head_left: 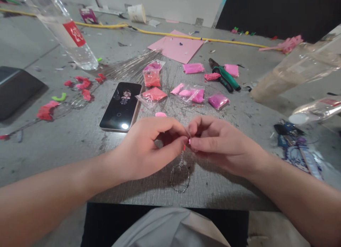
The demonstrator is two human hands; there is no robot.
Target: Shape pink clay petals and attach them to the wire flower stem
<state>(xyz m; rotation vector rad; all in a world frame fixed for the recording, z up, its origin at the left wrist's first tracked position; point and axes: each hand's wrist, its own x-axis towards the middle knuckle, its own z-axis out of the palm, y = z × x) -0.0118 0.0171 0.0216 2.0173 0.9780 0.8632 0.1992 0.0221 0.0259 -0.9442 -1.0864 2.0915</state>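
Close together over the near part of the table, my left hand [157, 144] and my right hand [218, 144] both pinch at a small wire piece carrying bits of pink clay [189, 141]. Below the fingertips hangs a twisted wire with a loop [180, 177] at its lower end. My left thumb and forefinger are closed on the wire piece near a reddish bit of clay. My right thumb and fingers press the pink clay beside it. A pink lump of clay [160, 114] lies just beyond my left hand, partly hidden.
A phone [121, 105] lies left of centre. Clay packets [153, 95], thin wires [130, 66] and green-handled pliers [225, 76] lie beyond the hands. Bottles stand left [87, 57] and right [279, 76]. Finished-looking red clay pieces on wire [48, 110] lie left; keychains [295, 147] lie right.
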